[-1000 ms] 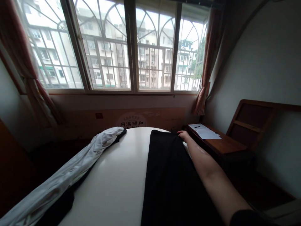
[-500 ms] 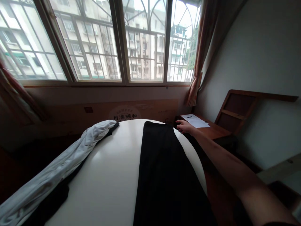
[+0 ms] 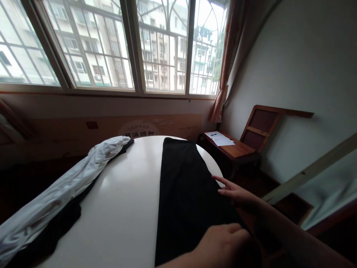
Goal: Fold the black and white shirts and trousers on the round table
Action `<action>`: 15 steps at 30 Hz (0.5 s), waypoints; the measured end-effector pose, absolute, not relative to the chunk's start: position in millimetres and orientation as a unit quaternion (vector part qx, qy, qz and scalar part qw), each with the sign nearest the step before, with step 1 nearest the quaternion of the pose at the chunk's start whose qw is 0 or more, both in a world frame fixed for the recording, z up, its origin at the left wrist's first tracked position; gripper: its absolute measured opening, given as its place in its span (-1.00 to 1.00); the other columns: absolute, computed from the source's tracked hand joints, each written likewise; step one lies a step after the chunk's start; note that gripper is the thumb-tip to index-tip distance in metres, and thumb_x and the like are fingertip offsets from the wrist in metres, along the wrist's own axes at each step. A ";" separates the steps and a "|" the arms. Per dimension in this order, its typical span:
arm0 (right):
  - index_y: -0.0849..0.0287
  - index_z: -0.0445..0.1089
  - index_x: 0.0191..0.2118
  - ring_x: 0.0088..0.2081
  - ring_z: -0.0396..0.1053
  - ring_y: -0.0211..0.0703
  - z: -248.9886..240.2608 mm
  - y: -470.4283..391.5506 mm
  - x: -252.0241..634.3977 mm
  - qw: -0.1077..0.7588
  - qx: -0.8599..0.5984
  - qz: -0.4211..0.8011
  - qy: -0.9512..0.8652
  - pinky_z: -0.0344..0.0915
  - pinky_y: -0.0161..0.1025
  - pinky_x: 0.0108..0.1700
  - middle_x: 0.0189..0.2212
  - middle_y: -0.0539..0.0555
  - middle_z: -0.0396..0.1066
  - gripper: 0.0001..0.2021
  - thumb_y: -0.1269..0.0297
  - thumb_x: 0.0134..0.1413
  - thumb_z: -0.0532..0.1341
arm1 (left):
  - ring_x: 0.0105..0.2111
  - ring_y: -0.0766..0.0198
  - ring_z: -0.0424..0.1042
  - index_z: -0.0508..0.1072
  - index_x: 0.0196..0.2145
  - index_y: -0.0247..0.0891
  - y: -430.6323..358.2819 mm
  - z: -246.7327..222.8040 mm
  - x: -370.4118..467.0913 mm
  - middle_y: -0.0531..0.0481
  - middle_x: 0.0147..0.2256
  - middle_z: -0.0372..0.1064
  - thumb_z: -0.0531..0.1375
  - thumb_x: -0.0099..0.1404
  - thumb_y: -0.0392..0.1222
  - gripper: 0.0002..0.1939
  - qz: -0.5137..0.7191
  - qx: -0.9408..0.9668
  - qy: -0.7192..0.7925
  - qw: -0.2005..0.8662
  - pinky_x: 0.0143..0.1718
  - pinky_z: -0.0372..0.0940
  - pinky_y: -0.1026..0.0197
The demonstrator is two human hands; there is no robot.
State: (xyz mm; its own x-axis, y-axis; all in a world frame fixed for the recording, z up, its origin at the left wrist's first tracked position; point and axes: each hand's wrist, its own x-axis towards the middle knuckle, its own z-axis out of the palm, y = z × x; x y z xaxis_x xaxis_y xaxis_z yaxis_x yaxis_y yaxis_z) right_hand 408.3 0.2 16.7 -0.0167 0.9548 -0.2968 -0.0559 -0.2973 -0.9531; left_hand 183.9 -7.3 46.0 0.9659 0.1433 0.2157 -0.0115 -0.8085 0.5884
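A long black garment (image 3: 181, 175), which looks like folded trousers, lies flat and runs lengthwise over the white round-ended table (image 3: 128, 201). My left hand (image 3: 223, 242) reaches in from the bottom edge, its fingers curled closed at the garment's near right side; the fingertips are hidden. Farther along the same right edge is my right hand (image 3: 235, 191). Its fingers are apart and stretched toward the cloth, and nothing shows in them.
Bunched white clothing (image 3: 72, 178) lies along the table's left edge, with dark cloth (image 3: 64, 219) beside it. Beyond the table's right side stands a low wooden bench (image 3: 240, 149) bearing papers (image 3: 220, 138). A flat cardboard box (image 3: 178, 124) leans under the window (image 3: 164, 56).
My right hand has drawn back toward me from the garment's far corner. My left hand has come into view at the near right side. The view has turned slightly right.
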 end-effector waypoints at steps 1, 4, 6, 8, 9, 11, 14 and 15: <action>-0.10 0.09 0.41 -0.43 0.47 -0.25 15.7 -4.5 405.7 0.452 -0.550 0.574 -0.405 0.31 -0.41 -0.51 -0.27 0.00 0.53 -0.14 0.07 0.02 0.42 | -0.38 0.37 0.42 0.42 -0.20 -0.23 -10.6 46.4 185.6 0.07 -0.28 0.44 0.27 0.34 -0.19 -0.88 0.120 0.948 0.034 0.291 -0.45 0.19 0.41; 0.03 0.35 0.23 -0.30 0.51 -0.16 14.1 -16.3 404.2 0.504 -0.561 0.528 -0.391 0.44 -0.28 -0.31 -0.18 0.06 0.54 -0.33 0.13 -0.04 0.43 | -0.38 0.31 0.45 0.42 -0.15 -0.23 -21.1 44.8 192.1 0.04 -0.27 0.46 0.22 0.38 -0.12 -0.84 0.107 0.966 0.027 0.233 -0.45 0.23 0.36; 0.08 0.43 0.12 -0.24 0.52 -0.14 9.8 -24.5 405.3 0.525 -0.567 0.508 -0.380 0.45 -0.24 -0.22 -0.15 0.08 0.54 -0.44 0.13 -0.04 0.42 | -0.38 0.26 0.48 0.42 -0.13 -0.24 -27.3 40.3 198.0 0.01 -0.27 0.48 0.21 0.39 -0.07 -0.79 0.090 0.976 0.021 0.197 -0.48 0.22 0.32; 0.06 0.40 0.15 -0.23 0.52 -0.13 0.4 -33.7 404.7 0.531 -0.574 0.505 -0.366 0.46 -0.23 -0.20 -0.15 0.08 0.54 -0.42 0.13 -0.04 0.42 | -0.40 0.23 0.50 0.43 -0.13 -0.26 -32.2 32.1 202.3 -0.02 -0.28 0.51 0.19 0.41 -0.05 -0.78 0.062 0.985 0.019 0.161 -0.55 0.16 0.30; 0.04 0.34 0.21 -0.23 0.53 -0.11 -5.9 -38.8 403.2 0.529 -0.577 0.511 -0.355 0.46 -0.21 -0.20 -0.16 0.08 0.54 -0.35 0.13 -0.04 0.43 | -0.41 0.22 0.50 0.44 -0.14 -0.27 -33.9 26.6 202.5 -0.03 -0.29 0.52 0.19 0.41 -0.06 -0.78 0.044 0.989 0.014 0.141 -0.58 0.13 0.30; -0.01 0.13 0.36 -0.23 0.55 -0.07 -19.6 -49.9 397.3 0.527 -0.580 0.526 -0.331 0.47 -0.17 -0.20 -0.15 0.10 0.55 -0.13 0.10 -0.07 0.45 | -0.43 0.21 0.50 0.47 -0.15 -0.25 -35.6 13.5 195.8 -0.04 -0.30 0.53 0.20 0.41 -0.09 -0.81 0.019 0.995 0.002 0.095 -0.60 0.09 0.31; -0.05 -0.26 0.48 -0.19 0.57 0.02 -37.2 -68.4 383.0 0.539 -0.578 0.536 -0.296 0.48 -0.09 -0.16 -0.08 0.13 0.55 0.19 0.07 -0.13 0.51 | -0.42 0.23 0.48 0.50 -0.19 -0.19 -31.9 -3.7 163.3 0.00 -0.35 0.51 0.25 0.39 -0.09 -0.86 0.064 0.997 0.007 0.034 -0.52 0.20 0.31; -0.05 -0.33 0.49 -0.16 0.58 0.05 -41.6 -74.9 377.4 0.547 -0.577 0.536 -0.286 0.48 -0.07 -0.14 -0.05 0.14 0.55 0.25 0.07 -0.16 0.52 | -0.41 0.23 0.47 0.51 -0.20 -0.17 -29.0 -6.6 146.4 0.02 -0.36 0.50 0.25 0.39 -0.08 -0.87 0.097 0.995 0.028 0.016 -0.47 0.25 0.30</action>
